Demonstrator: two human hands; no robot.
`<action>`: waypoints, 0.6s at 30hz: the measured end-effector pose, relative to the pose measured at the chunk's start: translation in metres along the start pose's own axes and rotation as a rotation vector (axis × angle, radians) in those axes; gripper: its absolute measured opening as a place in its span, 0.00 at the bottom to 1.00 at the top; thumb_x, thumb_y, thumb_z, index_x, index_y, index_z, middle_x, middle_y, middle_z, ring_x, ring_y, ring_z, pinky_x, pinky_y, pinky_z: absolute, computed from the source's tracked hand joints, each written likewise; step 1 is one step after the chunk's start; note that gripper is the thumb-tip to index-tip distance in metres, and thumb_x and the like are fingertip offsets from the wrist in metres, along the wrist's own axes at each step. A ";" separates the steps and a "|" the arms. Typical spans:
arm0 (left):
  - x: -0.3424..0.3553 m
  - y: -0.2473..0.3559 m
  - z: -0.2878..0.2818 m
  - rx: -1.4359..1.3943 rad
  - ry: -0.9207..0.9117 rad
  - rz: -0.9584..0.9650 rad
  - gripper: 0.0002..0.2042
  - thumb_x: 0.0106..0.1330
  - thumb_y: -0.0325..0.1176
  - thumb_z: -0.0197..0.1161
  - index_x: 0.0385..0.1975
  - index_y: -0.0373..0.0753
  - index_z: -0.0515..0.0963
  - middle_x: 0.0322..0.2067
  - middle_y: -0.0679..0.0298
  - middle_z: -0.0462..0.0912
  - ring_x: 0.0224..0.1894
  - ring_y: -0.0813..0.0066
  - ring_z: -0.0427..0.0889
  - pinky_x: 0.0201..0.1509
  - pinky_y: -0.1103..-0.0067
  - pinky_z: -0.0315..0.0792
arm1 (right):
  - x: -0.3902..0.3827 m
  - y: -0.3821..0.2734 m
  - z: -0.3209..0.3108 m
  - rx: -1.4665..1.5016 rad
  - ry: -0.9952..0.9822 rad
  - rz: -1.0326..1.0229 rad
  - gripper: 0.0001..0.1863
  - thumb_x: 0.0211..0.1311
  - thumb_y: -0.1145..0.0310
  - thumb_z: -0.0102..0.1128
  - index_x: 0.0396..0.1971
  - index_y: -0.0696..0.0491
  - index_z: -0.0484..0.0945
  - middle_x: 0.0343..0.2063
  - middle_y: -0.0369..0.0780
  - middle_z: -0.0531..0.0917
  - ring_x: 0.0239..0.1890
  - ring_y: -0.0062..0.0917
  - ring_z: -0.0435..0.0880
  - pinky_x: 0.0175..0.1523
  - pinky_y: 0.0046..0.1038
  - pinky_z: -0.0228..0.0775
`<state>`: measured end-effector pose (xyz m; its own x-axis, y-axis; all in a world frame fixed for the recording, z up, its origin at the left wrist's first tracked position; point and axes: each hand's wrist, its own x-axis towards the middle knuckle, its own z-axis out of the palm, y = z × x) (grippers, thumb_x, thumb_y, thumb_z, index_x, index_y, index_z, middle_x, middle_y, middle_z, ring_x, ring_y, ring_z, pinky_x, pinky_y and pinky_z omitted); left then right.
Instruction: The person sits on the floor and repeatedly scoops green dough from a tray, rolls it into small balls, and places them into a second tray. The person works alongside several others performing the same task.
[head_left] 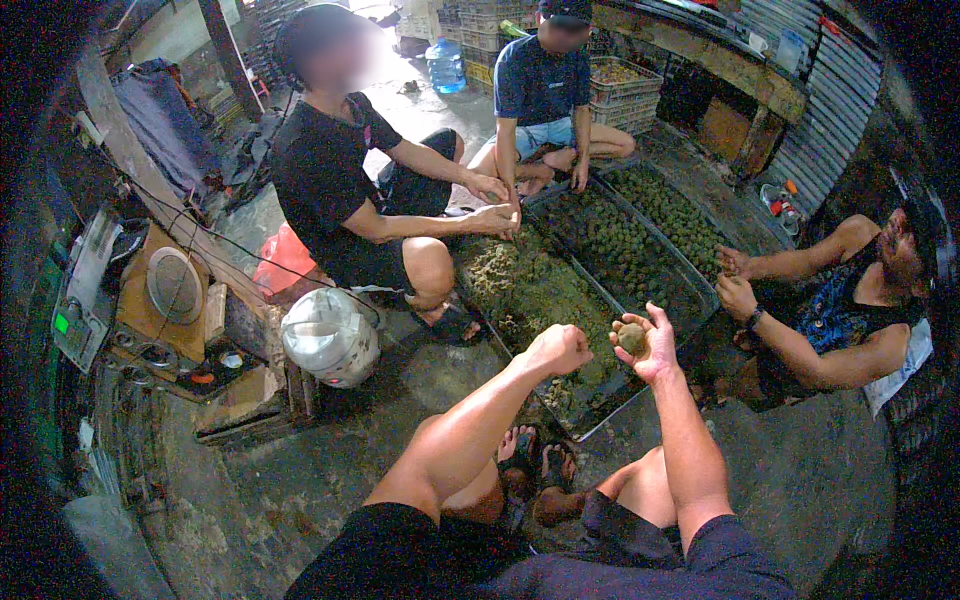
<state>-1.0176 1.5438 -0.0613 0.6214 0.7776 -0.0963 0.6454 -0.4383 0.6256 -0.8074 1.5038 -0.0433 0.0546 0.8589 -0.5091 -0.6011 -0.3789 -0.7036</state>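
My left hand (562,350) is closed in a fist over the near end of a tray (612,418) of greenish-brown, crumbly paste (530,275). Whether anything is inside that fist is hidden. Beside it, my right hand (655,350) is turned palm up. A round greenish-brown ball (631,339) rests in its palm, with the fingers curled up around it. The two hands are a short way apart. Right of the paste tray lie a tray of dark round balls (610,235) and another of greener balls (668,212).
One person (330,170) sits at the left of the trays, another (545,90) at the far end, a third (830,310) at the right, their hands near the trays. A whitish rounded container (330,338) and a wooden box with round parts (175,290) stand at left. Crates (625,95) are stacked behind.
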 end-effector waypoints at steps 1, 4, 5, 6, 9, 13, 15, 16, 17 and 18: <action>0.001 0.001 0.000 0.014 -0.001 0.008 0.16 0.57 0.50 0.66 0.33 0.44 0.83 0.29 0.54 0.85 0.33 0.55 0.84 0.38 0.66 0.77 | -0.003 -0.001 0.002 -0.029 0.024 -0.003 0.24 0.56 0.41 0.57 0.33 0.50 0.78 0.26 0.38 0.83 0.26 0.25 0.82 0.23 0.25 0.71; 0.003 0.003 0.001 0.011 0.026 0.015 0.17 0.59 0.51 0.65 0.32 0.41 0.82 0.26 0.56 0.84 0.31 0.60 0.85 0.36 0.68 0.77 | -0.005 -0.001 0.007 -0.202 0.138 -0.097 0.21 0.56 0.46 0.63 0.22 0.49 0.74 0.17 0.36 0.78 0.13 0.21 0.76 0.12 0.17 0.60; 0.004 0.002 0.002 -0.108 0.018 -0.048 0.17 0.59 0.50 0.64 0.30 0.41 0.82 0.24 0.57 0.83 0.29 0.61 0.84 0.36 0.69 0.77 | -0.007 0.001 0.013 -0.274 0.173 -0.127 0.21 0.56 0.47 0.64 0.20 0.49 0.73 0.15 0.35 0.77 0.11 0.20 0.75 0.11 0.17 0.58; 0.006 0.002 0.002 -0.227 0.010 -0.111 0.16 0.60 0.49 0.63 0.28 0.41 0.82 0.21 0.58 0.82 0.26 0.62 0.83 0.35 0.69 0.78 | -0.005 0.005 0.016 -0.347 0.190 -0.200 0.22 0.57 0.49 0.64 0.15 0.50 0.73 0.12 0.34 0.75 0.08 0.19 0.71 0.09 0.17 0.55; 0.012 0.011 0.001 -0.858 -0.110 -0.400 0.18 0.65 0.52 0.60 0.39 0.43 0.78 0.32 0.63 0.80 0.28 0.72 0.79 0.29 0.74 0.75 | -0.002 0.012 0.019 -0.647 0.155 -0.400 0.21 0.58 0.51 0.64 0.14 0.52 0.75 0.12 0.34 0.76 0.09 0.17 0.71 0.10 0.18 0.56; 0.011 0.017 0.004 -1.275 -0.115 -0.413 0.25 0.64 0.49 0.63 0.55 0.41 0.70 0.50 0.61 0.75 0.40 0.71 0.79 0.34 0.73 0.75 | -0.011 0.026 0.020 -1.138 -0.131 -0.796 0.28 0.52 0.52 0.70 0.46 0.57 0.75 0.31 0.41 0.84 0.32 0.27 0.83 0.38 0.30 0.76; 0.015 -0.002 0.021 -1.248 -0.036 -0.345 0.23 0.64 0.45 0.64 0.54 0.38 0.72 0.46 0.65 0.79 0.43 0.73 0.80 0.41 0.70 0.76 | -0.022 0.024 0.034 -1.278 -0.240 -0.827 0.40 0.45 0.58 0.74 0.59 0.51 0.65 0.39 0.44 0.83 0.41 0.33 0.84 0.45 0.33 0.76; 0.016 -0.001 0.017 -1.278 -0.102 -0.335 0.21 0.63 0.40 0.66 0.53 0.39 0.75 0.47 0.64 0.79 0.46 0.73 0.78 0.43 0.69 0.74 | -0.026 0.021 0.035 -1.306 -0.209 -0.775 0.40 0.44 0.60 0.74 0.59 0.50 0.64 0.39 0.44 0.83 0.41 0.34 0.84 0.46 0.33 0.76; 0.016 0.002 0.014 -1.292 -0.086 -0.336 0.20 0.63 0.39 0.65 0.52 0.38 0.76 0.47 0.64 0.80 0.46 0.73 0.78 0.44 0.69 0.73 | -0.029 0.018 0.036 -1.332 -0.180 -0.722 0.41 0.44 0.62 0.75 0.60 0.49 0.64 0.39 0.45 0.83 0.42 0.34 0.84 0.46 0.33 0.76; 0.016 0.004 0.011 -1.306 -0.070 -0.337 0.19 0.64 0.39 0.65 0.51 0.38 0.77 0.47 0.64 0.80 0.47 0.73 0.78 0.44 0.69 0.72 | -0.033 0.014 0.038 -1.282 -0.128 -0.679 0.36 0.45 0.66 0.72 0.57 0.50 0.68 0.40 0.45 0.83 0.40 0.32 0.85 0.45 0.32 0.77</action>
<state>-0.9997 1.5492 -0.0690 0.5637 0.7201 -0.4047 -0.0966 0.5440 0.8335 -0.8479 1.4828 -0.0178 -0.0790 0.9925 0.0935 0.6248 0.1223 -0.7712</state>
